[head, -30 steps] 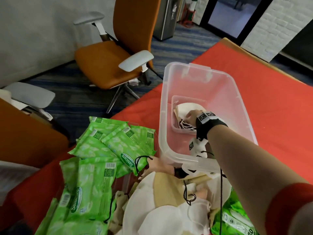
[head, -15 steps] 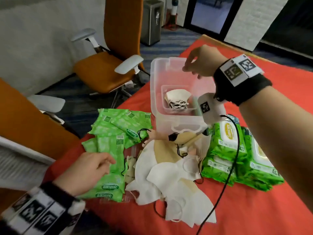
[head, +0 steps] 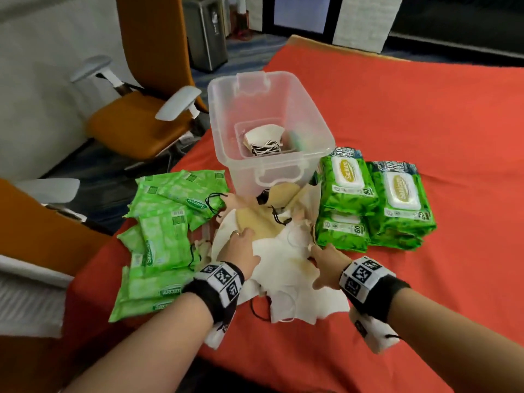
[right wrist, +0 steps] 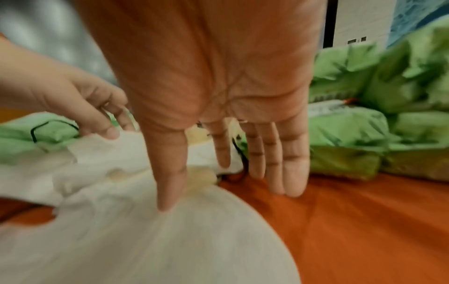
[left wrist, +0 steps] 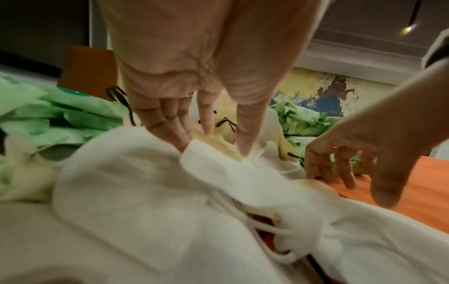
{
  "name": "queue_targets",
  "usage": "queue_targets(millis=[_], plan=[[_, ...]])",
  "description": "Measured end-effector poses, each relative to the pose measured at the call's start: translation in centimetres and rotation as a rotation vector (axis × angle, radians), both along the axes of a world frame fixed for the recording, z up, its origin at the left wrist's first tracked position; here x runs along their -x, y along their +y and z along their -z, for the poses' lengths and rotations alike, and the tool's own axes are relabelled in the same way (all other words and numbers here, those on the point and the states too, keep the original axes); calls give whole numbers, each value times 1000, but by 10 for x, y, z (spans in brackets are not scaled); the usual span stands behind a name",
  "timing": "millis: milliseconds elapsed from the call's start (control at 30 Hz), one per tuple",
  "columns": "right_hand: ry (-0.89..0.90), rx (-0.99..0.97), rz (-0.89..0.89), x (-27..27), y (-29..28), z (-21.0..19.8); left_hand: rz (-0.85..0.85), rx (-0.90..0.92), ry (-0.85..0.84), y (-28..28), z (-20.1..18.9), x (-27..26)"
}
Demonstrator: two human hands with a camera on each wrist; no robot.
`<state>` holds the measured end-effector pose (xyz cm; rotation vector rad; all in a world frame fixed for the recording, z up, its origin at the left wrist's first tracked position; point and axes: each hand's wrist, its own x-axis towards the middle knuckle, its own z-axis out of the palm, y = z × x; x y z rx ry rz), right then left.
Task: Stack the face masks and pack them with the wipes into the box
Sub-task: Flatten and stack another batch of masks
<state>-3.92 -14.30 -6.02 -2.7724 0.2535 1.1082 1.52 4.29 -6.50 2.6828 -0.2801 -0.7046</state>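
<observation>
A loose pile of white and beige face masks (head: pixel 283 259) lies on the red table in front of the clear plastic box (head: pixel 317 129). Inside the box sits a small stack of masks (head: pixel 262 139). My left hand (head: pixel 241 236) rests on the pile's left side, its straight fingers touching a white mask (left wrist: pixel 218 169). My right hand (head: pixel 320 251) is at the pile's right edge with fingers extended. Its thumb presses on a white mask (right wrist: pixel 170 240) while the other fingers (right wrist: pixel 272 163) hover over the red cloth. Neither hand grips anything.
Flat green wipe packs (head: pixel 167 222) are spread left of the pile, near the table edge. Thick green wipe packs (head: pixel 371 199) are stacked right of the box. Orange office chairs (head: pixel 136 126) stand beyond the table's left edge. Bare red table (head: pixel 425 279) extends to the right.
My right hand has come down from above the box to the right edge of the mask pile. My left hand has moved from the flat wipe packs onto the pile.
</observation>
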Motion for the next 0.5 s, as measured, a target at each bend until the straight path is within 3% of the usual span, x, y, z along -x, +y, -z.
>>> queue_targets(millis=[167,300,500], plan=[[-113,-97,164,19,-8,25,-34,214,-65,-2,2,3],[-220,-138,227,24,-11,36,-40,248,-61,2,-3,9],[-346,-109,180,25,-4,45,-109,429,-190,15,-4,23]])
